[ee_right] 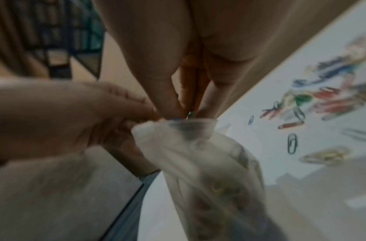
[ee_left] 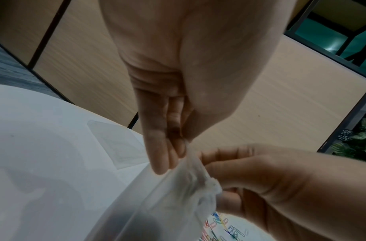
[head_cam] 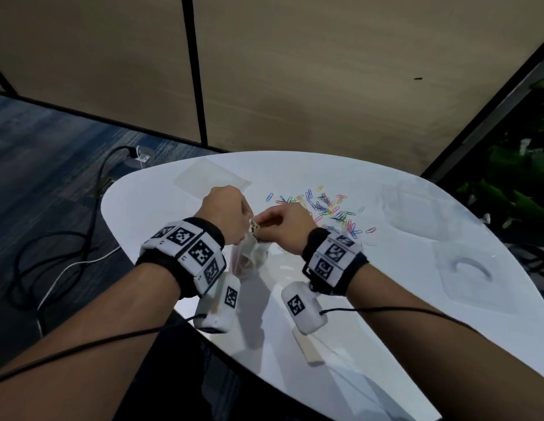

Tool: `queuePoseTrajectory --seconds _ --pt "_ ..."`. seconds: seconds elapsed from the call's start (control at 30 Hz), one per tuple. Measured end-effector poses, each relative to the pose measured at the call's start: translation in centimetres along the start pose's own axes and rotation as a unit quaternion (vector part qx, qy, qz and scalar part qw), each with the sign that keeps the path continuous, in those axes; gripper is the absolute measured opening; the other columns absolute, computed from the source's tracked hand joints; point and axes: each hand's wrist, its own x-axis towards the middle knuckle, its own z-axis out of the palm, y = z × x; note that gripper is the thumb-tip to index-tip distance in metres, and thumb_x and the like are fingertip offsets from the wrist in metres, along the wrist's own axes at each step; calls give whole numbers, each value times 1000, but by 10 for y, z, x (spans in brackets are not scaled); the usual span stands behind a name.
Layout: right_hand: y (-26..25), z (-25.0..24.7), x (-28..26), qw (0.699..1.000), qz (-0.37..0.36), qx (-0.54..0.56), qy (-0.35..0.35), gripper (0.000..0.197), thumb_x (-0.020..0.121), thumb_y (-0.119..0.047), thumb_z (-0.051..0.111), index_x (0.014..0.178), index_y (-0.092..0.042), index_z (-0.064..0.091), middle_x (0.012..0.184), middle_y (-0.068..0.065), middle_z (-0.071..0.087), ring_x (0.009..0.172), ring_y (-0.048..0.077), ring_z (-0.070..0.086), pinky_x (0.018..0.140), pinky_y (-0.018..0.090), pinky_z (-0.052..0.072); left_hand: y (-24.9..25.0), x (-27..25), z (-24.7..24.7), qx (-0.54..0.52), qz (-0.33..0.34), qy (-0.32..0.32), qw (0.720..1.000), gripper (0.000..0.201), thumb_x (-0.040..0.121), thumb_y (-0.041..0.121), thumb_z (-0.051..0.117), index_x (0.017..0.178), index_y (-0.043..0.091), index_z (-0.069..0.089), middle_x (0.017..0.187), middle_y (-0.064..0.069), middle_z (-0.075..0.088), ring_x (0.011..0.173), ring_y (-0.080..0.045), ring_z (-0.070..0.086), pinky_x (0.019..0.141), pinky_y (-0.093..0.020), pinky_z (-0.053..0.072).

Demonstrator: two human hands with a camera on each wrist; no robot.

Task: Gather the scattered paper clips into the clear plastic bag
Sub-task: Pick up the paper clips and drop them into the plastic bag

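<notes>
Two hands meet above the near middle of our white rounded table (head_cam: pixel 386 299), and between them hangs the clear plastic bag (head_cam: pixel 249 256), lifted by its mouth with its lower part drooping toward the tabletop. Our left hand (head_cam: pixel 225 212) pinches the bag's rim: in the left wrist view the thumb and fingers (ee_left: pixel 159 156) are pressed together on the crumpled top edge of the plastic. Our right hand (head_cam: pixel 284 224) has its fingertips bunched tightly right at the bag's opening, and the right wrist view shows a sliver of green and blue between them (a clip or two, we think, though blur keeps us from counting).

Scattered coloured paper clips (head_cam: pixel 328 208) lie in a loose heap on the table beyond the right hand, in blue, pink, green, yellow and white, with a few strays toward the near right. Faint shapes show through the bag's wall in the right wrist view; what they are we cannot tell.

Another flat clear bag (head_cam: pixel 213 179) rests on the table beyond the left hand.
</notes>
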Motion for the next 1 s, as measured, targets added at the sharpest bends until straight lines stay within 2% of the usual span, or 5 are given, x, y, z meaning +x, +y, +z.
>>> queuePoseTrajectory --seconds 0.07,0.2,0.5,0.7,1.0 --pt "-6 6 -1 989 -54 -131 37 13 77 -6 72 87 -12 78 70 -5 68 58 1 58 58 3 41 0 0 0 -8 0 5 1000 17 94 6 62 83 8 74 68 -9 72 63 -29 76 69 -40 65" --pt "-17 8 1 945 -96 -311 -26 34 84 -5 54 54 -21 62 53 -3 54 58 19 49 65 23 38 3 -1 0 -19 11 3 1000 17 95 7 60 87 5 75 69 -9 72 62 -29 76 70 -39 65" --pt "2 -63 36 999 -9 -5 36 30 86 6 52 87 -13 76 95 14 75 91 29 73 79 38 60 -5 6 -11 -39 4 21 999 13 97 10 62 89 10 73 73 -7 70 58 -23 74 64 -36 65" --pt "113 -127 90 898 229 -335 169 60 94 -38 52 146 -13 36 149 16 40 134 35 42 111 41 35 -13 10 -13 -27 16 22 999 23 94 9 59 76 21 65 94 -14 72 87 -35 73 81 -41 63" --pt "96 -88 146 850 146 -505 38 50 93 -19 54 139 -4 39 142 23 36 131 43 36 108 51 36 -10 12 -10 -19 20 20 999 19 94 5 57 86 15 70 94 -12 72 89 -32 72 83 -40 62"
